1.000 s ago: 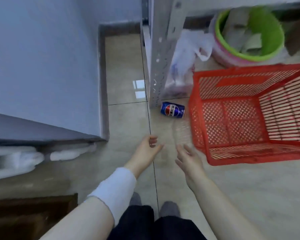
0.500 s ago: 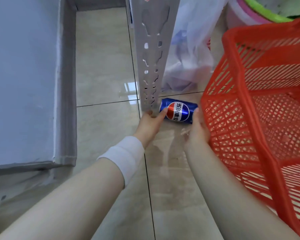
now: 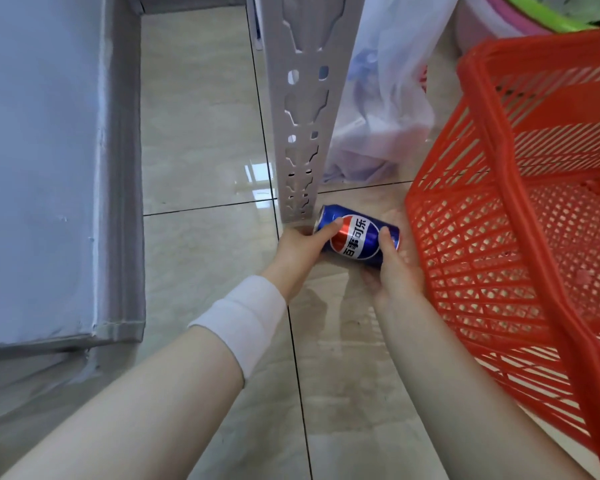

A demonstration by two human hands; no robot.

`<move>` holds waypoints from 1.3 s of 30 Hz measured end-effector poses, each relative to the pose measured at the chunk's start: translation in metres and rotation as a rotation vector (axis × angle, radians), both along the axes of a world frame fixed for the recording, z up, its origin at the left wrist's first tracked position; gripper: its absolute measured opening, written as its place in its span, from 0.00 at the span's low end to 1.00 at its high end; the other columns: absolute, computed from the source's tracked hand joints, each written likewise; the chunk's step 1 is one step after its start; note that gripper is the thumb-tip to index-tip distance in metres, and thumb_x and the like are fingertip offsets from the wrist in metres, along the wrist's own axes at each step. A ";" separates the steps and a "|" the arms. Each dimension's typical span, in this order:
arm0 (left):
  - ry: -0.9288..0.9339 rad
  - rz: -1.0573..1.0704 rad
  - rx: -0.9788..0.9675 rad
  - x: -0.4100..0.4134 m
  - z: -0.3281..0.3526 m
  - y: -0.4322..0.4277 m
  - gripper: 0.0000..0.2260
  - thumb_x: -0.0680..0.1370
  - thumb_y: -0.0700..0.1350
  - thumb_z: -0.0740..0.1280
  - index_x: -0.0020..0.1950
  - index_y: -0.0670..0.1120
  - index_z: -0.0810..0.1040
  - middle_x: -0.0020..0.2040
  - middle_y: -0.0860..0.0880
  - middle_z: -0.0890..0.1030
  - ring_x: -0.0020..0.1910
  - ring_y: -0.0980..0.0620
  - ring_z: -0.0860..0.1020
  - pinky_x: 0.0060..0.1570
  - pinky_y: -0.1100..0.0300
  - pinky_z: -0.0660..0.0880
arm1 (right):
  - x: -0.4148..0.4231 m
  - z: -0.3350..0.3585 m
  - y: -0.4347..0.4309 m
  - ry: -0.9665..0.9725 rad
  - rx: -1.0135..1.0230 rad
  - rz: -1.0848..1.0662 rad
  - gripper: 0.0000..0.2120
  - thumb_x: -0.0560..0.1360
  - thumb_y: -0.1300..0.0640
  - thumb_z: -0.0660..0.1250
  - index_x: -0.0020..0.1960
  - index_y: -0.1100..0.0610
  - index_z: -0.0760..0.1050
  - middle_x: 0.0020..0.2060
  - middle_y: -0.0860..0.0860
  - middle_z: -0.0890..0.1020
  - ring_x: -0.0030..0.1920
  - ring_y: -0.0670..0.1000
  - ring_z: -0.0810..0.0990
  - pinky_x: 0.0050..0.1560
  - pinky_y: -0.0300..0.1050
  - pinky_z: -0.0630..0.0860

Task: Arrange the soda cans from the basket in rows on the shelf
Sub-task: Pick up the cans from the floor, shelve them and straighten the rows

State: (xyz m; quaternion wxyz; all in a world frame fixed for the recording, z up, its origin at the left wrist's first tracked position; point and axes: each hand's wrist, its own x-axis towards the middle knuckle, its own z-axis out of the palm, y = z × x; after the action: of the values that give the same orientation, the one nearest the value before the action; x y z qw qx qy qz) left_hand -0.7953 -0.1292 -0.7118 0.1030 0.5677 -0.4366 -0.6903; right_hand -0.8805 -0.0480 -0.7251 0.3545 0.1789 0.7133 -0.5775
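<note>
A blue soda can (image 3: 355, 237) with a red, white and blue logo lies on its side on the tiled floor, at the foot of the shelf's grey perforated metal post (image 3: 300, 109). My left hand (image 3: 300, 252) grips its left end, thumb on top. My right hand (image 3: 394, 268) grips its right end. The red plastic basket (image 3: 471, 209) stands just right of the can; the part of its inside that I see holds no cans. No shelf boards are in view.
A pale blue-grey wall with a grey skirting (image 3: 122, 168) juts out on the left. A translucent plastic bag (image 3: 381, 109) lies behind the post. A pink and green tub (image 3: 520, 22) sits at the top right. A white band wraps my left wrist.
Both hands have closed around the can, which they only touched half a second ago. The view has moved lower and nearer the floor.
</note>
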 end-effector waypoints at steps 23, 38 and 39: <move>0.091 -0.093 -0.095 0.099 0.499 0.089 0.20 0.63 0.42 0.78 0.50 0.49 0.75 0.46 0.52 0.80 0.42 0.59 0.78 0.40 0.71 0.75 | 0.077 0.503 0.149 -0.062 -0.202 0.831 0.23 0.62 0.61 0.77 0.55 0.51 0.75 0.49 0.47 0.83 0.49 0.42 0.82 0.47 0.35 0.77; 0.103 -0.311 -0.354 0.020 0.811 0.110 0.21 0.66 0.50 0.75 0.56 0.48 0.77 0.48 0.54 0.81 0.45 0.59 0.80 0.36 0.71 0.77 | 0.010 0.795 0.172 0.217 -0.223 0.917 0.16 0.68 0.55 0.75 0.54 0.53 0.78 0.49 0.49 0.84 0.52 0.49 0.81 0.52 0.45 0.78; 0.106 -0.308 -0.380 0.014 0.826 0.114 0.22 0.66 0.51 0.76 0.57 0.47 0.78 0.49 0.53 0.82 0.46 0.58 0.80 0.37 0.70 0.77 | 0.005 0.809 0.175 0.242 -0.225 0.919 0.16 0.68 0.55 0.75 0.54 0.52 0.77 0.48 0.49 0.84 0.51 0.48 0.81 0.50 0.44 0.79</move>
State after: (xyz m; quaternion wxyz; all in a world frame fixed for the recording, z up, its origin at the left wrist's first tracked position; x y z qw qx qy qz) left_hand -0.7814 -0.0153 0.1141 0.1244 0.4278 -0.6339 -0.6322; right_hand -0.8750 0.1265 0.0840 0.5046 -0.2623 0.6876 -0.4515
